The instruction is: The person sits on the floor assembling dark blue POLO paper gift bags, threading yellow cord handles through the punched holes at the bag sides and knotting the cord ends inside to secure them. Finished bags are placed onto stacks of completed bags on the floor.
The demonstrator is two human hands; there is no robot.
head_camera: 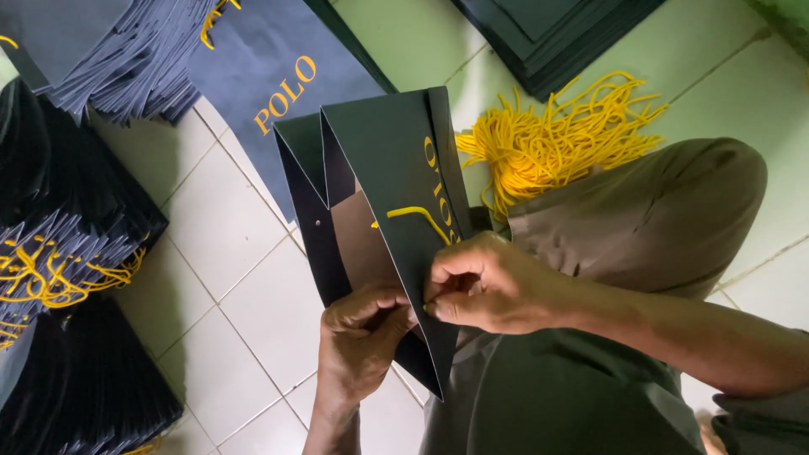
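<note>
Both hands pinch the bag (379,168): left hand (358,337) inside, right hand (480,282) threading cord (417,215); spare cords (548,139) at two o'clock.

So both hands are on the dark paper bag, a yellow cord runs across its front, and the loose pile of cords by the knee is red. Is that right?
Not quite: the loose pile of cords is yellow, not red, as the head view shows. The rest holds: the left hand and right hand are both on the dark paper bag, and a yellow cord runs across its front.
</note>
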